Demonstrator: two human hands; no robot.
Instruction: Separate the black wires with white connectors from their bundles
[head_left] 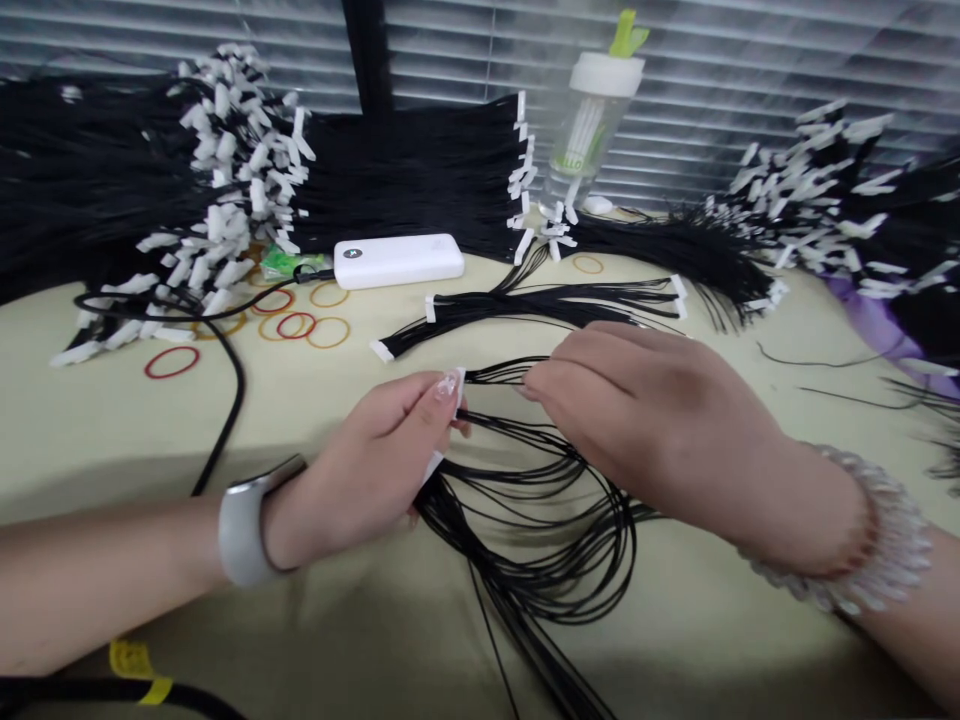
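Observation:
My left hand is closed around white plug connectors, thumb pressed on top; part of a second white connector shows lower in the grip. From them a bundle of thin black wires fans out, looping to the right and hanging down toward the front. My right hand is closed, its fingertips pinching the upper black wires a short way right of the connector. Its remaining fingers are curled out of sight. Just behind both hands lies a wire harness with white connectors at both ends.
Large stacks of black wires with white connectors line the back and sides. A white power bank with a black cable lies mid-table. Rubber bands are scattered at left. A clear bottle stands at the back by the blinds.

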